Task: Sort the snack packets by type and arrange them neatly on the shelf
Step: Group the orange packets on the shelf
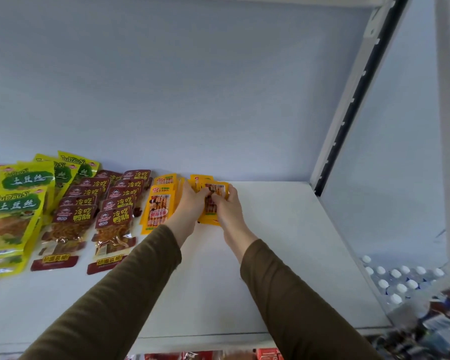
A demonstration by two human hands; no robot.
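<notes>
On the white shelf (283,229) lie three kinds of packets. Green-yellow packets (16,203) are stacked at the far left. Two columns of dark red packets (96,211) lie beside them. A row of orange-yellow packets (160,206) comes after those. Both my hands hold a small stack of orange-yellow packets (213,189) near the back wall, just right of that row. My left hand (190,201) grips its left side and my right hand (227,206) grips its right side, fingers curled over the top packet.
The shelf's right half is bare up to the white upright post (348,100). Beyond the post, bottled water with white caps (400,281) stands lower down. More packaged goods (439,328) show at the bottom right, and red packets (265,354) on the shelf below.
</notes>
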